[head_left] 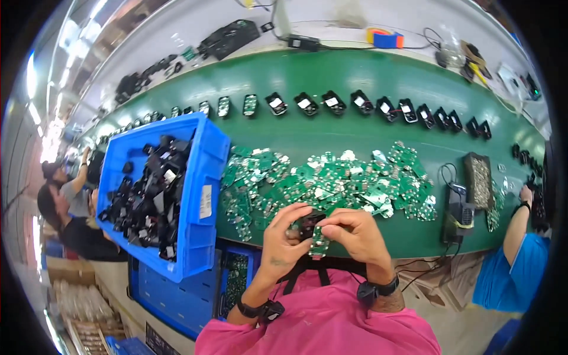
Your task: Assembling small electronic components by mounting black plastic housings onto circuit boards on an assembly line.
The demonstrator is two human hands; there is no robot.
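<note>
Left grip (284,242) wraps a black housing (310,222), while right grip (360,234) pinches a green circuit board (319,243) at its near side, both over the near edge of the green worktop (331,135). Just beyond them lie heaped loose boards (340,180). Left of these stands a blue bin (204,160) of black parts (157,198). Farther off runs a row of housings (333,103); 2 people (80,236) are at far left.

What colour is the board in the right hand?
The board is mostly green; see head view.
</note>
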